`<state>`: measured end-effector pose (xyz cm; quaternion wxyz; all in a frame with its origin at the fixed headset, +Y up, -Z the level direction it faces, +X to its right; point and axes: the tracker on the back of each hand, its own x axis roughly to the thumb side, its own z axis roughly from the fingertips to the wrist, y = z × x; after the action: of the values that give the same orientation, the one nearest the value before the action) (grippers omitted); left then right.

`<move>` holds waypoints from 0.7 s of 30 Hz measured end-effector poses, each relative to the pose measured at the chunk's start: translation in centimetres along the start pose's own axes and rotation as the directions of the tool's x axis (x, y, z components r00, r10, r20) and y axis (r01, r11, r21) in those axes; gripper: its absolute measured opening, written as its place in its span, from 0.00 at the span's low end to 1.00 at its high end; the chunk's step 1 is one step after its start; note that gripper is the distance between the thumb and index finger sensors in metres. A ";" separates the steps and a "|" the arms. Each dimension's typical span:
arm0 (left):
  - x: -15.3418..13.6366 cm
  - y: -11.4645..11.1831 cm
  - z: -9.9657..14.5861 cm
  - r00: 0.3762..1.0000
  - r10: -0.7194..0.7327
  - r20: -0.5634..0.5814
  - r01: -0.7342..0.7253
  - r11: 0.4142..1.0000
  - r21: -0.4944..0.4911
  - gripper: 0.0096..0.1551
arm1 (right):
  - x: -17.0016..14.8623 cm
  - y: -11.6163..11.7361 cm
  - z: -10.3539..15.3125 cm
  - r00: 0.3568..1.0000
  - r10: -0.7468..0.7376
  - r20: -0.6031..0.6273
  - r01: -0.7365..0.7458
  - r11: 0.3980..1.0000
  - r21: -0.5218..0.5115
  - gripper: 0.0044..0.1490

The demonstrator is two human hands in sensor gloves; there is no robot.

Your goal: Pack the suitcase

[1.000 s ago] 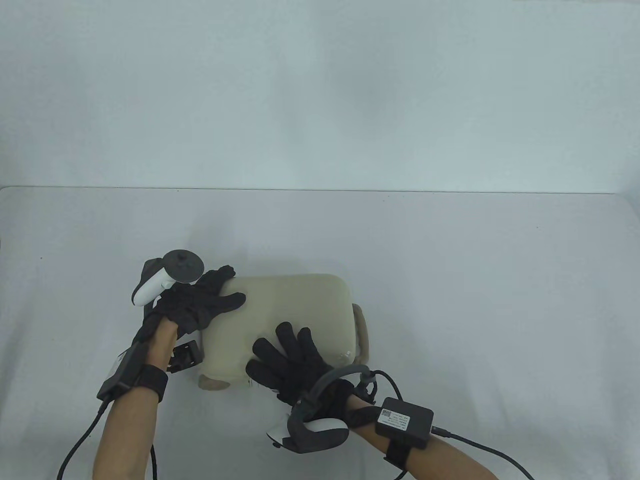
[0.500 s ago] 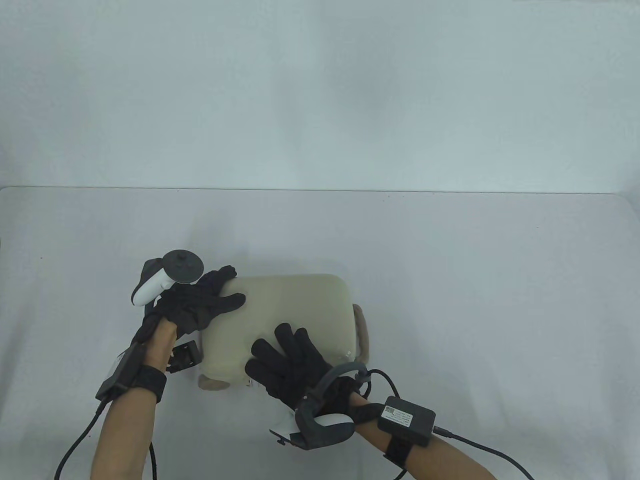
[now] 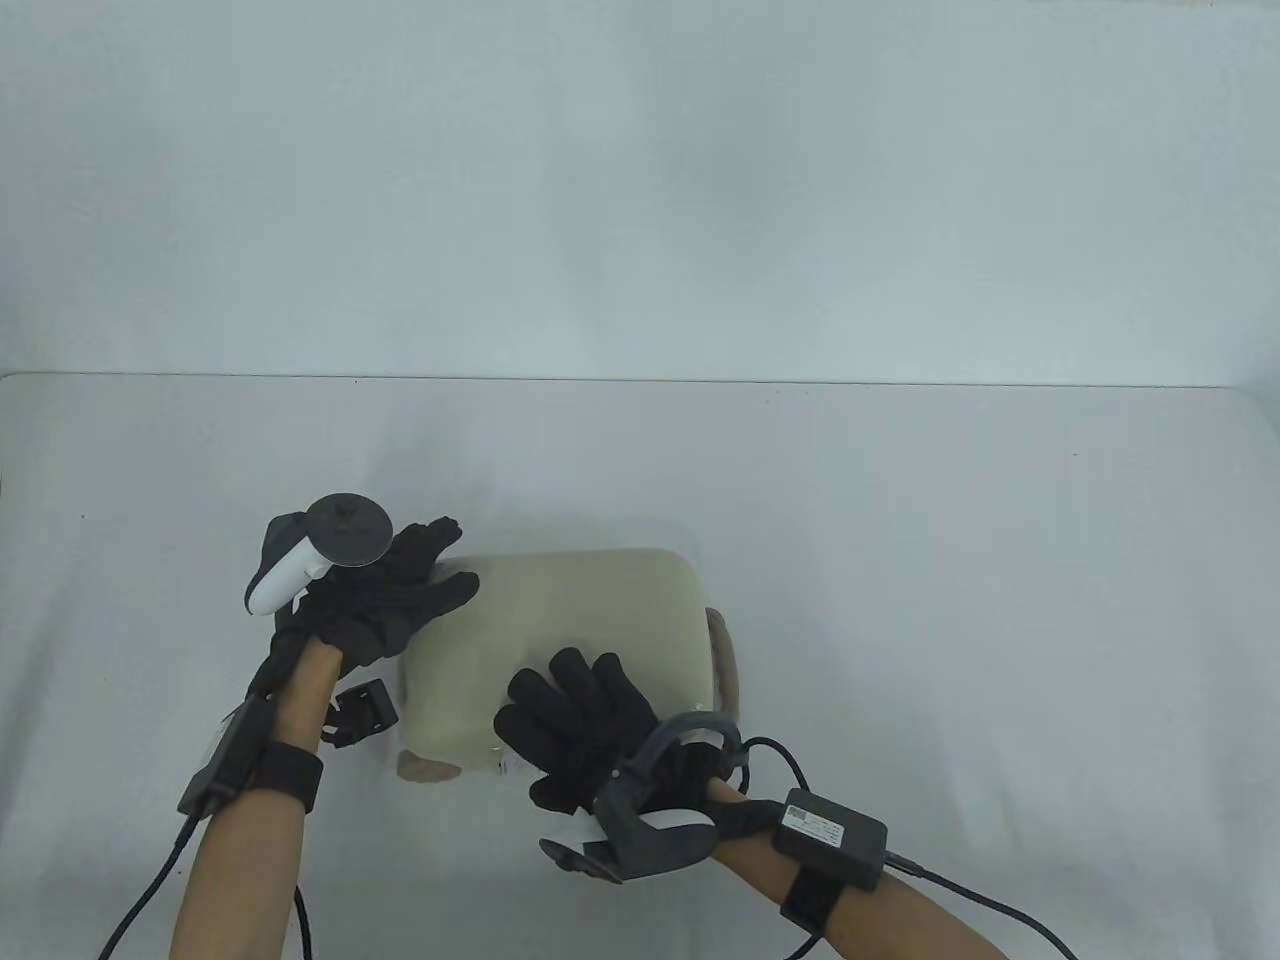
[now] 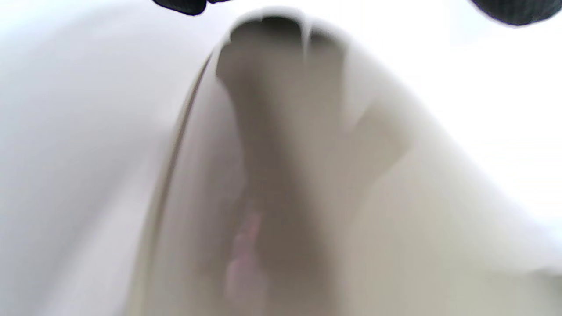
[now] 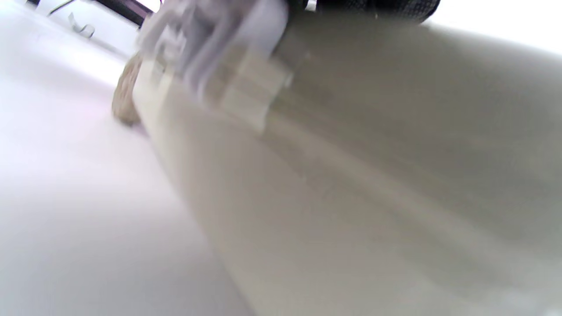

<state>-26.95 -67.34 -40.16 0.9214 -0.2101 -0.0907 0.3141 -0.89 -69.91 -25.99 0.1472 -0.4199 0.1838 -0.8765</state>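
A closed beige hard-shell suitcase [image 3: 590, 610] lies flat on the white table [image 3: 900, 560]. Its brown handle [image 3: 725, 660] is at its right end. My left hand [image 3: 440, 565] is open with fingers spread at the case's back left corner, and the thumb is over the lid's edge. My right hand [image 3: 560, 705] rests palm down on the front part of the lid, fingers spread. The left wrist view shows the case's left end [image 4: 351, 219], blurred. The right wrist view shows its front wall [image 5: 395, 153] and a pale latch [image 5: 246, 87] under my fingertips [image 5: 377, 6].
A brown corner foot [image 3: 425, 768] sticks out at the case's front left. The table's far edge [image 3: 640, 380] meets a plain pale wall. Cables trail from both wrists toward the table's near edge.
My left hand has slid left and back off most of the lid. My right hand has drawn back toward the front edge, its fingers more bunched. The suitcase has not moved.
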 end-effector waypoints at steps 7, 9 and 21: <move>5.2 -1.0 8.2 0.918 -0.397 0.008 0.375 0.872 0.315 0.57 | -5.9 -4.4 1.7 0.935 -0.235 -0.265 0.242 0.970 -0.006 0.53; 6.2 -2.0 9.8 0.882 -0.471 0.017 0.435 0.827 0.357 0.58 | -7.5 -4.7 2.5 0.900 -0.291 -0.323 0.305 0.952 -0.010 0.54; 4.5 -5.5 11.5 0.796 -0.606 -0.005 0.571 0.748 0.338 0.61 | -11.1 -0.8 7.8 0.769 -0.353 -0.533 0.440 0.897 0.041 0.61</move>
<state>-23.89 -64.67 -27.23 0.9886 -0.0004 -0.1480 0.0285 11.92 -66.20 -28.66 -0.0619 -0.1873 0.0507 -0.9791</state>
